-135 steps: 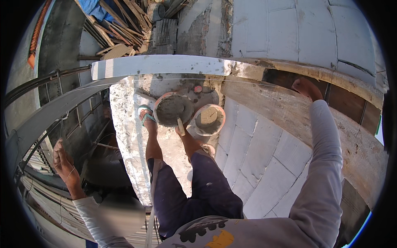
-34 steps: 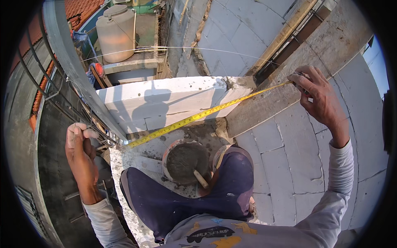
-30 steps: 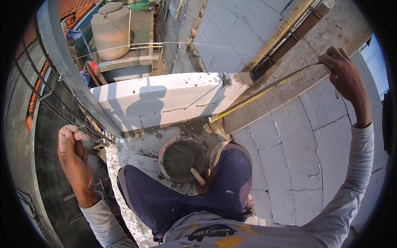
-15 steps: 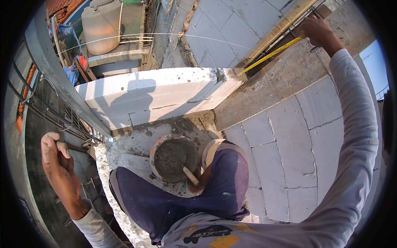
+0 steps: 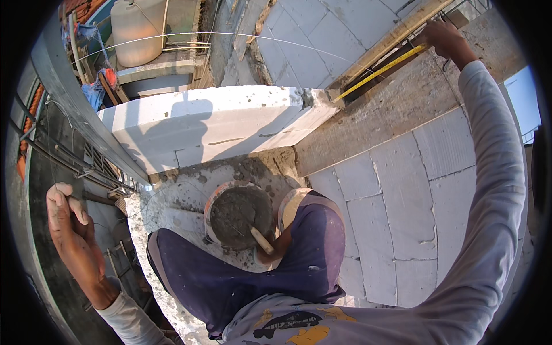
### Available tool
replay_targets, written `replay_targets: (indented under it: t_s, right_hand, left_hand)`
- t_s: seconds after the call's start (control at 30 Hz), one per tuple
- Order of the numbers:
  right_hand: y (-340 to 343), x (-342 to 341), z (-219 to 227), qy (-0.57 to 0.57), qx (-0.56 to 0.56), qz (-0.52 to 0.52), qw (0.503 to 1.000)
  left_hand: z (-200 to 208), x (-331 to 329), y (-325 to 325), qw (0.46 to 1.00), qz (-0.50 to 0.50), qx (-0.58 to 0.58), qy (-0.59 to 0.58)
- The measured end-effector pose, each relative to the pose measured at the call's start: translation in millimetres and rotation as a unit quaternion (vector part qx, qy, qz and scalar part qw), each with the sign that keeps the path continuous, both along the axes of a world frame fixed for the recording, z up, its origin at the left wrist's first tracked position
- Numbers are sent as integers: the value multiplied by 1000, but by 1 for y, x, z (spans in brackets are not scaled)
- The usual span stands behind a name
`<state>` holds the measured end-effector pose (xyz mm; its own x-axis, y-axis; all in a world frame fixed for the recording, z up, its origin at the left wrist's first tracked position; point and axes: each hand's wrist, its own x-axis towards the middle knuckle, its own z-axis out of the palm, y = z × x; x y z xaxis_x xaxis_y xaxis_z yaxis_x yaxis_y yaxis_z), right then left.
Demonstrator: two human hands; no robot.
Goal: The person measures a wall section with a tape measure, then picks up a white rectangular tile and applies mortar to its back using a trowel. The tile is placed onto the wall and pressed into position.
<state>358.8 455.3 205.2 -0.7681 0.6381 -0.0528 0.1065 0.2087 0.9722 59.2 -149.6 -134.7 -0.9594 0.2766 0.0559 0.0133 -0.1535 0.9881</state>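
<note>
At the upper right my right hand (image 5: 445, 41) is closed around one end of an extended yellow measuring tape (image 5: 382, 72). From there the blade slants down to the end of a low white block wall (image 5: 213, 123), along a grey concrete beam (image 5: 379, 121). If the hand holds a tape case, it is hidden. Out at the left, my left hand (image 5: 72, 224) is raised with its fingers curled in; what they hold, if anything, is too small to make out. Between my knees stands a bucket of wet mortar (image 5: 238, 215), with a wooden-handled tool (image 5: 261, 240) resting in it.
A metal post (image 5: 86, 103) leans in at the left beside steel bars (image 5: 54, 155) and a drop. White string (image 5: 241, 33) crosses above the wall. A block wall (image 5: 397, 213) rises at the right. A water tank (image 5: 136, 31) stands at the far left.
My left hand has shifted slightly left, its fingers still curled. The right hand keeps its grip on the tape, nearly in place. The view has shifted a little.
</note>
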Motion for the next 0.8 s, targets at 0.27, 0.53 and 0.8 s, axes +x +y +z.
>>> replay_targets:
  t_s: [0.27, 0.53, 0.8]
  right_hand:
    - [-10, -13, -18, -13, 25, 21, 999]
    - [-41, -27, -19, -63, 87, -98, 989]
    - [-37, -25, -20, -73, 97, -87, 989]
  left_hand:
    - [0, -1, 0, 1000, 14, 0, 13]
    - [2, 1, 1, 999, 25, -20, 28]
    - [2, 0, 1, 999, 25, -21, 32]
